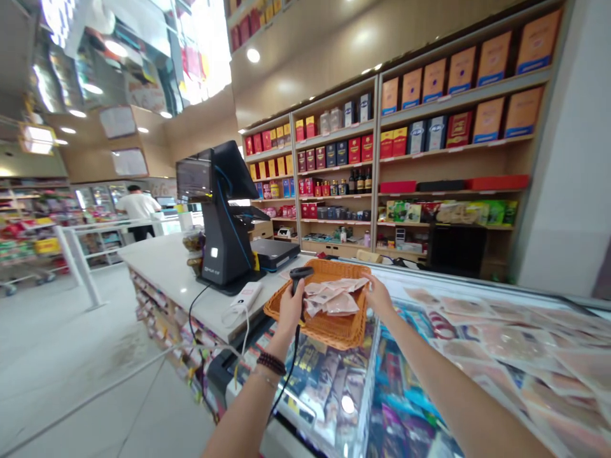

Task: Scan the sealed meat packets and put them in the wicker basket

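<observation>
My left hand (291,306) is wrapped round the handle of a black barcode scanner (301,272), its head over the left part of the basket and its cable hanging down. An orange-brown woven basket (341,336) rests on the glass top of a display case. Several flat, clear-and-white plastic packets (334,298) lie overlapping inside it; their contents are too blurred to name. At the basket's right rim, my right hand (377,295) pinches the edge of a packet, fingers bent and partly hidden.
A black checkout terminal (226,216) stands on the white counter (165,270) at left, near a white power strip (245,298). Packaged goods fill the glass display case (329,394). Flat packets (515,343) spread at right. Shelves of boxes line the back. A person (138,210) stands far left.
</observation>
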`<state>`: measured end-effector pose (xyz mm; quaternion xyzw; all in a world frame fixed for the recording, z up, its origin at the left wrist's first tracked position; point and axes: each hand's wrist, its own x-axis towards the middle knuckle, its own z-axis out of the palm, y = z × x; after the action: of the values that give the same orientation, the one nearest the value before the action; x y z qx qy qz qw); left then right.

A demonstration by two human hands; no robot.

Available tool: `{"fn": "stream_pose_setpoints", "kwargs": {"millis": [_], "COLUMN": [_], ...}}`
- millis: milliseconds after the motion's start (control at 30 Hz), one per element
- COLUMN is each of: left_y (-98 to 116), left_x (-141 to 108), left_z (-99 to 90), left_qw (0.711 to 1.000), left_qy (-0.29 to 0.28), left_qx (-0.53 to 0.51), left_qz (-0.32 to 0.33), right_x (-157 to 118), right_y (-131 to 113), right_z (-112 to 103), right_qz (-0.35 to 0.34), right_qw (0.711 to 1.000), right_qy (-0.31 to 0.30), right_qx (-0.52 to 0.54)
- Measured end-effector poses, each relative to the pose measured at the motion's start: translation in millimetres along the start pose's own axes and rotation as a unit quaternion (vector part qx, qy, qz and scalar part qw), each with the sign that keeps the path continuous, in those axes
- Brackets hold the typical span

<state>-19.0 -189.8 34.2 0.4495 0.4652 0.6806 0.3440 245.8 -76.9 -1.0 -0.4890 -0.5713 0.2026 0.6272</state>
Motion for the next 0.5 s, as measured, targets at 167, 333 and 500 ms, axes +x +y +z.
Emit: {"fn": "stream_pose_setpoints", "kwargs": {"millis": [167,333,500], "left_y": [9,17,16], "left_x": [-18,-48,-86], "left_z": [21.8,68.9,125.6], "left_qw": [0.999,0.991,0.979], "left_qy": [-0.045,-0.117,-0.179], "left_qx": [-0.019,-0.059,-0.092], "left_qz": [-0.006,-0.01,-0.031], "right_x": [0,-14,-46], "right_y": [12,12,13], "right_z": [-68,-160,-240], "right_qz": [0.025,0.033,0.04], "right_qw": [0.998,0.996,0.983], "right_qy": [0.044,0.071,0.127], "right_qx": [-0.024,-0.051,-0.125]}}
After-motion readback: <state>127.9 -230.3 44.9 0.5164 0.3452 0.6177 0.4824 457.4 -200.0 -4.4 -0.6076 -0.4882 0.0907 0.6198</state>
